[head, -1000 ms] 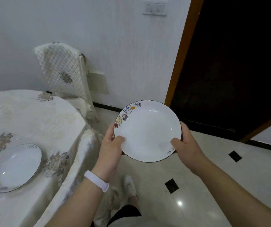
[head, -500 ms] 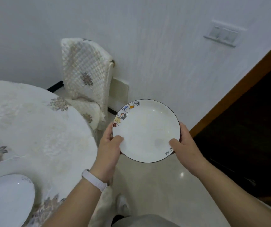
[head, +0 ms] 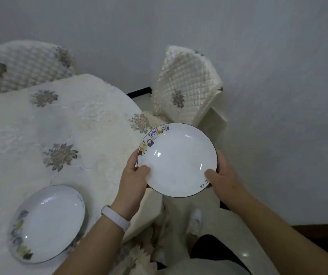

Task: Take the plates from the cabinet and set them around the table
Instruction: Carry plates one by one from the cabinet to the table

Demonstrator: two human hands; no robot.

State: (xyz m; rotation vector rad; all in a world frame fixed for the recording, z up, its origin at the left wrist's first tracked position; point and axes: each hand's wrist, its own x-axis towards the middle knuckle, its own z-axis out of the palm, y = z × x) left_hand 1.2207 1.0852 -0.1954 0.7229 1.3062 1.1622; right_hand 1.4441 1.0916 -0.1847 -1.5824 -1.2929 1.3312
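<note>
Left hand (head: 134,175): thumb lies over the lower-left rim and the fingers curl underneath, mostly hidden. It has a firm grip on the plate. White wristband (head: 115,217) on the wrist.
Right hand (head: 223,179): mirrors the left, with the thumb on the lower-right rim and the fingers wrapped beneath.
Carried plate (head: 177,159): centre of frame, face up, roughly level and empty. Dark edge line, with cartoon figures along the upper-left rim. It is held in the air at the tabletop's right edge and not set down.
Set plate (head: 50,223): lower left of frame, lying on the cloth near the edge, well apart from the carried one.
Tabletop (head: 40,126): round, under a cream embroidered cloth, filling the left half of the frame.
Chairs: near chair (head: 187,82), quilted cover, just above the carried plate; far chair (head: 26,64) at upper left.
Step in hand: probably carrying the second plate to its place.
Next move calls for: likely a spot in front of the near chair, so swing left over the cloth, lower the plate flat, then slide the fingers out from under it.
</note>
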